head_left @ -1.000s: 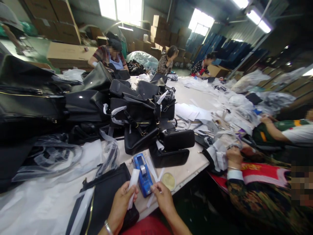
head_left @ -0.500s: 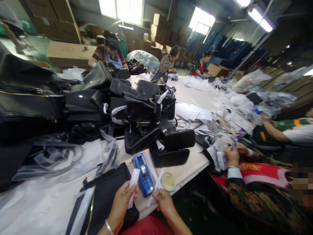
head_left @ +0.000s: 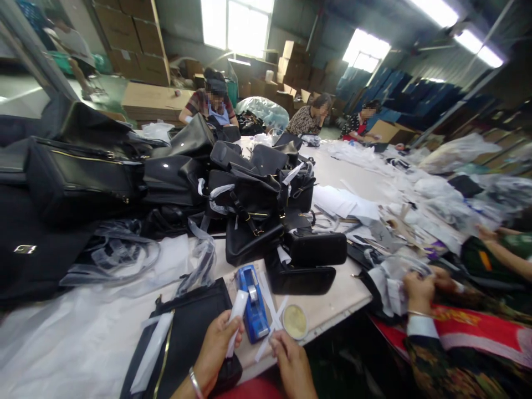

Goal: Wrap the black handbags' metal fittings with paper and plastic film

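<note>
A wide white strip point(head_left: 238, 315) is gripped upright between the thumb and curled fingers of the left hand point(head_left: 216, 349), at the near edge of the table point(head_left: 332, 302). A bangle point(head_left: 194, 382) is worn on that wrist. The hand is rested on a flat black bag point(head_left: 187, 318) with a gold edge, which lies at the near left. A white sheet point(head_left: 153, 352) is laid over the left part of this bag.

The right hand point(head_left: 293, 366) is held just right of the left one, apart from it. Its fingertips are pinched on the near end of a thin strip point(head_left: 266, 344), which slants away to the far right over the table and is crossed by another strip.

Between the two hands and just beyond them, a blue tape dispenser point(head_left: 253, 305) is set on the table, close beside the wide strip. A small round tin point(head_left: 295, 321) is placed just right of the dispenser, near the right fingertips.

Farther off, two black pouches point(head_left: 316, 249) are stacked one on the other, and behind them a pile of black bags point(head_left: 249, 194) is heaped. Clear wrap point(head_left: 116, 255) is spread at the left. White papers point(head_left: 341, 202) are scattered at the far right.

At the right edge, a co-worker's hand point(head_left: 418, 285) is closed on white wrapping point(head_left: 386, 280). Other people are seated at the far end.
</note>
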Motion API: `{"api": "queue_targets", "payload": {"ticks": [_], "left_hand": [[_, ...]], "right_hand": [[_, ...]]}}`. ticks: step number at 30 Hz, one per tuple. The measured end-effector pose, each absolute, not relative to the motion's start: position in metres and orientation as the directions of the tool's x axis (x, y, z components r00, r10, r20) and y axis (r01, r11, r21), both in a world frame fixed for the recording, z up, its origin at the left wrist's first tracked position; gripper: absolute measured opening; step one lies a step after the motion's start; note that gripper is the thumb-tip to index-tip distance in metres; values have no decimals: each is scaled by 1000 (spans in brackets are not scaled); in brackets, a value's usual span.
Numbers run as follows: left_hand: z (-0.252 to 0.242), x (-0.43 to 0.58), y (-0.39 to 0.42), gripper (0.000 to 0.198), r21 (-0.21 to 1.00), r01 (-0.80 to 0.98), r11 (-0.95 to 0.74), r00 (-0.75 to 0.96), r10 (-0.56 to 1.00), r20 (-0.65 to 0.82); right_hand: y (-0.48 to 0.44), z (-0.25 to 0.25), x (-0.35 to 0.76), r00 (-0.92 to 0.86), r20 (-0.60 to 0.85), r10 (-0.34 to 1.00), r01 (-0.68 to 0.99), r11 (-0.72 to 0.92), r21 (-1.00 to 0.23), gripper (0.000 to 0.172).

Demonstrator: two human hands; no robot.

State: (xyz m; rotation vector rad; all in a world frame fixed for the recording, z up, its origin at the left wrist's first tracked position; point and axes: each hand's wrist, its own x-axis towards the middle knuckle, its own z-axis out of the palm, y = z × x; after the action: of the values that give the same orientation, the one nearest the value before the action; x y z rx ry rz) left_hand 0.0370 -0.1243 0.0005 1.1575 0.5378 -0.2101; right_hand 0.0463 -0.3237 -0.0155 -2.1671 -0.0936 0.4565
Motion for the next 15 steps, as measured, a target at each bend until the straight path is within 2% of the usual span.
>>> {"api": "queue_targets", "payload": {"ticks": [5,10,15], "left_hand": [[-8,38,-126,35,848,410,336,886,74,-458],[-8,39,-123,31,840,413,352,897,1,-442],[-7,40,-119,34,826,449,340,888,-70,-454]], "right_hand": [[-281,33,72,891,-183,416,-12,-381,-925,21],[-268,28,88,817,-66,573,177,-359,-916,21],[-271,19,92,754,-14,657,308,-373,-875,22]]}}
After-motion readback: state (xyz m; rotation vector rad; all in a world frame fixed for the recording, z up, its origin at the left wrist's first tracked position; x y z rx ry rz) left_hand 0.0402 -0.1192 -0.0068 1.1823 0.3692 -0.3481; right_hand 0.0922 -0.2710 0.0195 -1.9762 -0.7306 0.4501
